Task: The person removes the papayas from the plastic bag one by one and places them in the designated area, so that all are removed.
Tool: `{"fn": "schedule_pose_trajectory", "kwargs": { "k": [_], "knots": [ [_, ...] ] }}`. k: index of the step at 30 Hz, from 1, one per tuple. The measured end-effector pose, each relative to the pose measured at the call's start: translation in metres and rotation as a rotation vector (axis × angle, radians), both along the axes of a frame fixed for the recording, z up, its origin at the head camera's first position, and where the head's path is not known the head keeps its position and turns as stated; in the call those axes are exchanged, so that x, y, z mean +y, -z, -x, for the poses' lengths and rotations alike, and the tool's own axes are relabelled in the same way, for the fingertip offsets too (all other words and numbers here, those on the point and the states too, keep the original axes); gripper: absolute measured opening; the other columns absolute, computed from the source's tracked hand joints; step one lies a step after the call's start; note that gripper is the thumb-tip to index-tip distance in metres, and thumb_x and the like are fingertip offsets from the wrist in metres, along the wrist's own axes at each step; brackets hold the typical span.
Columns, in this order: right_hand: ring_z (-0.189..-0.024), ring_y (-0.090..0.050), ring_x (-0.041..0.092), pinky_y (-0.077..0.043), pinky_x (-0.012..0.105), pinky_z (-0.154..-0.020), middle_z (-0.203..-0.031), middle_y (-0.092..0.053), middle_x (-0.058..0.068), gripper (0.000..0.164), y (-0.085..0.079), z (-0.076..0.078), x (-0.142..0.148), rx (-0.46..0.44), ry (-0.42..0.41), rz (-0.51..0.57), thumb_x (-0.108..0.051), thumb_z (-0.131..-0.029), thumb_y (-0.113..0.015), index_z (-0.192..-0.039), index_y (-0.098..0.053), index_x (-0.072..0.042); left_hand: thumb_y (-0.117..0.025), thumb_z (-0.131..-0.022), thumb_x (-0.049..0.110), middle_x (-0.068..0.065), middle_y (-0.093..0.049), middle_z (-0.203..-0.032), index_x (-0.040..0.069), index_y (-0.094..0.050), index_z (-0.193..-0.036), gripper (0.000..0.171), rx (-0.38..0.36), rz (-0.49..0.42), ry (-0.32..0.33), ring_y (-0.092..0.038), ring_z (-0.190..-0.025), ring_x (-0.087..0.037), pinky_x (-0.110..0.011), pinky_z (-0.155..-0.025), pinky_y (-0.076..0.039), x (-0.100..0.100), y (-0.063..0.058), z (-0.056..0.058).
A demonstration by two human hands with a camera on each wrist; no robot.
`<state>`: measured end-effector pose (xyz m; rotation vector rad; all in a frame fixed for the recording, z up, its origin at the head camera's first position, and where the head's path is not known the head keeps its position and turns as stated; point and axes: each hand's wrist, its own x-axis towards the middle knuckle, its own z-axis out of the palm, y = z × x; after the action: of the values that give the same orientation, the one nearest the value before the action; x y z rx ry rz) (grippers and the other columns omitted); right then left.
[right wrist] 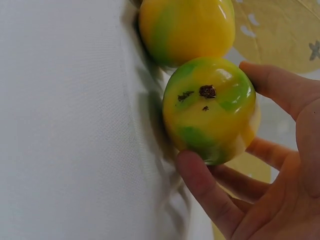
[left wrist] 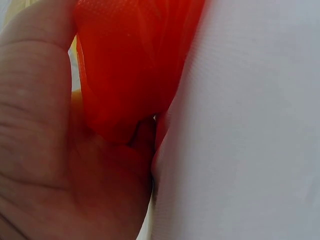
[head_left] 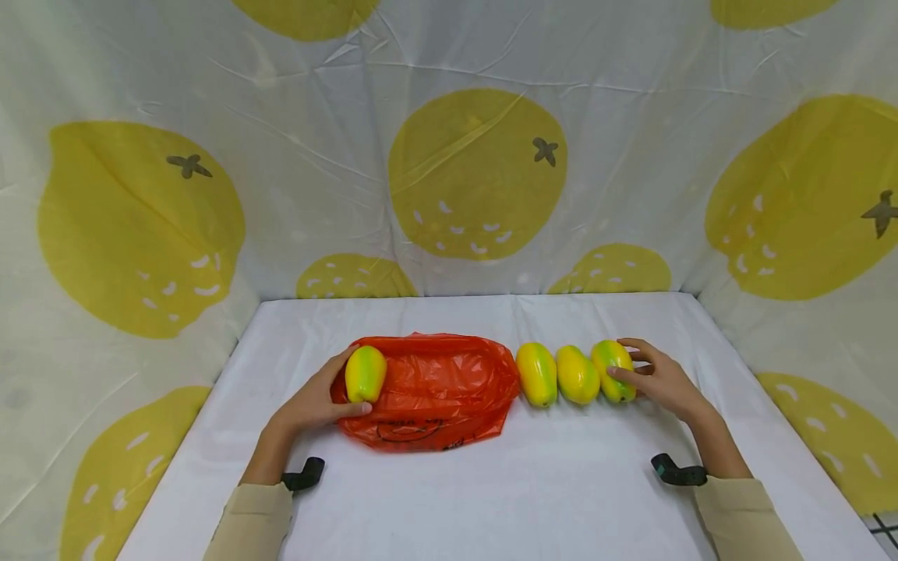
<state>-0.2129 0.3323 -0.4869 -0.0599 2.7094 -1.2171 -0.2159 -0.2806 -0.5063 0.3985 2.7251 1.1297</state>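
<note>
A red plastic bag [head_left: 449,382] lies spread with its mouth open on the white table. One yellow-green mango [head_left: 365,374] sits at the bag's left end. My left hand [head_left: 319,397] grips that end of the bag, its thumb in front beside the mango; in the left wrist view, red plastic [left wrist: 132,65] hides part of the fingers. Right of the bag, three more mangoes stand in a row. My right hand [head_left: 655,379] holds the rightmost mango [head_left: 612,371] between thumb and fingers. In the right wrist view, this mango [right wrist: 210,117] shows its brown stem end.
Next to the bag is a mango [head_left: 536,375], with another mango [head_left: 578,375] between it and the held one. A white cloth covers the table [head_left: 491,499]. Behind and at both sides hangs a lemon-print curtain [head_left: 477,171].
</note>
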Motion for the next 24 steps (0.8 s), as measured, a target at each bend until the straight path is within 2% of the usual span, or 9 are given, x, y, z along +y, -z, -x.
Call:
{"fn": "schedule_pose_trajectory", "kwargs": {
  "k": [6, 13, 24],
  "knots": [
    [-0.128, -0.055, 0.049, -0.063, 0.039, -0.080, -0.158, -0.035, 0.031, 0.084, 0.0014, -0.0005, 0.0007, -0.019, -0.008, -0.016, -0.058, -0.096, -0.064, -0.161, -0.030, -0.017, -0.087, -0.075, 0.053, -0.012, -0.035, -0.162, 0.022, -0.019, -0.165, 0.116, 0.006, -0.001, 0.007, -0.038, -0.145, -0.037, -0.068, -0.117, -0.035, -0.0004, 0.0011, -0.0005],
    [-0.130, -0.050, 0.050, -0.061, 0.047, -0.086, -0.158, -0.036, 0.031, 0.088, 0.0004, -0.0003, 0.0001, -0.018, -0.018, -0.065, -0.059, -0.097, -0.062, -0.162, -0.025, -0.014, -0.086, -0.076, 0.052, -0.013, -0.035, -0.162, 0.021, -0.019, -0.165, 0.116, 0.010, 0.003, 0.010, -0.038, -0.145, -0.038, -0.068, -0.117, -0.034, -0.0012, 0.0015, -0.0007],
    [-0.132, -0.048, 0.050, -0.059, 0.053, -0.091, -0.159, -0.033, 0.032, 0.092, -0.0015, 0.0005, -0.0009, -0.033, 0.000, -0.105, -0.062, -0.097, -0.059, -0.163, -0.021, -0.011, -0.086, -0.076, 0.052, -0.013, -0.034, -0.163, 0.022, -0.020, -0.165, 0.115, 0.016, 0.002, 0.015, -0.037, -0.145, -0.039, -0.069, -0.117, -0.033, 0.0002, 0.0004, 0.0010]
  ]
}}
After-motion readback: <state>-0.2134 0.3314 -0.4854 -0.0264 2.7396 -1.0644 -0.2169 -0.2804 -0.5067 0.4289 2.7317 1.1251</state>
